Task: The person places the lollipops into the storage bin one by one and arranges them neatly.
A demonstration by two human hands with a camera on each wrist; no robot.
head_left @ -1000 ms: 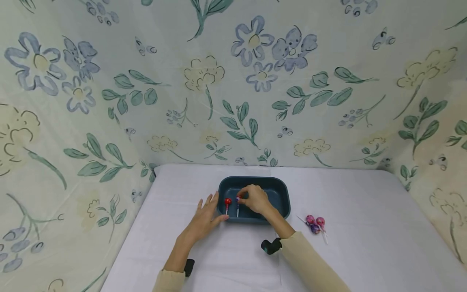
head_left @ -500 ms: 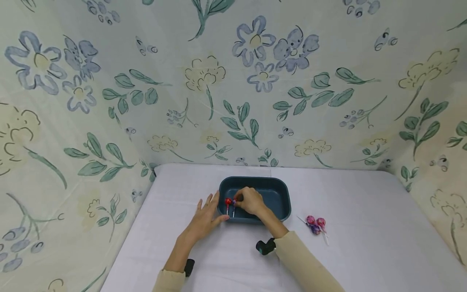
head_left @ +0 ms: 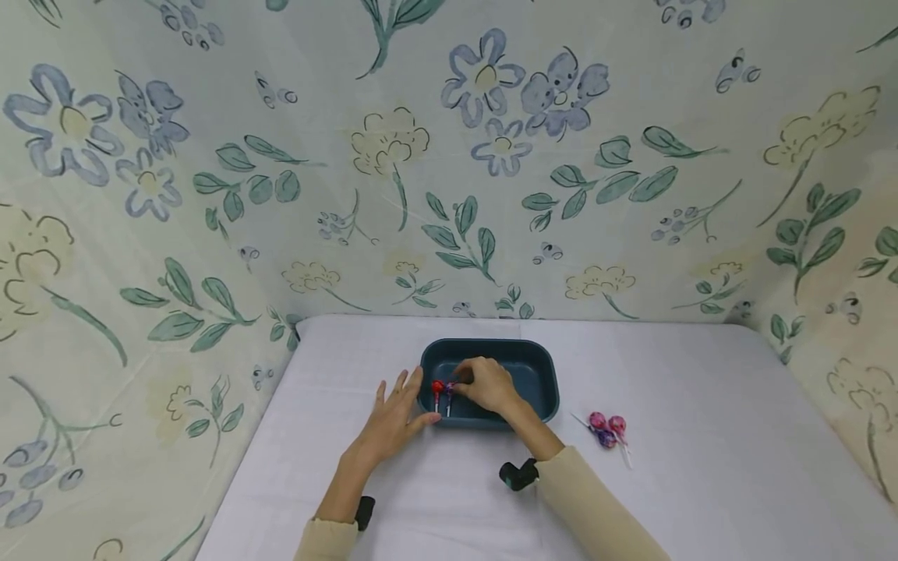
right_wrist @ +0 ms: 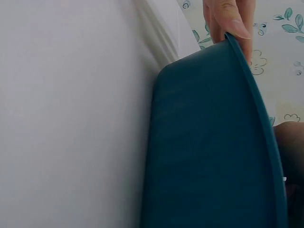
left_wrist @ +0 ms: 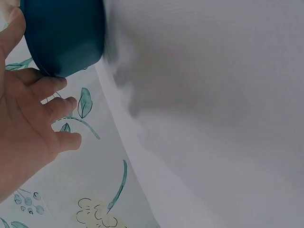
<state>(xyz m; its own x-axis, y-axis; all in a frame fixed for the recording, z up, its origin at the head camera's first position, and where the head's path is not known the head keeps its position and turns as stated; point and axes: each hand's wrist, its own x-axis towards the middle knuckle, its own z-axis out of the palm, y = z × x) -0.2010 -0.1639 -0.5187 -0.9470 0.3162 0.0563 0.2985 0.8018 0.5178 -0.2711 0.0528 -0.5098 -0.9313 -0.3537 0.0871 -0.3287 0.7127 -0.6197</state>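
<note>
A dark teal rectangular tray (head_left: pixel 536 421) stands on the white-covered table. Inside its left end lie a red lollipop (head_left: pixel 438 386) and a purple lollipop (head_left: pixel 450 387), side by side with sticks toward the near wall. My right hand (head_left: pixel 489 385) reaches into the tray; its thumb and index finger are parted just right of the purple candy, and whether they still touch it is hard to see. My left hand (head_left: pixel 393 421) rests against the tray's left end, fingers spread and thumb at the near rim; the left wrist view shows the fingers (left_wrist: pixel 59 108) fairly straight.
Right of the tray, a small pile of several pink and purple lollipops (head_left: pixel 606 432) lies on the white cloth (head_left: pixel 673 483). A floral curtain (head_left: pixel 393 195) rises behind the table and along its sides. Both wrists carry small black cameras (head_left: pixel 519 474).
My right hand carried the purple lollipop leftward, beside the red one. Since then the hand has shifted slightly right and its fingertips have come apart from the candy. The left hand stays in place.
</note>
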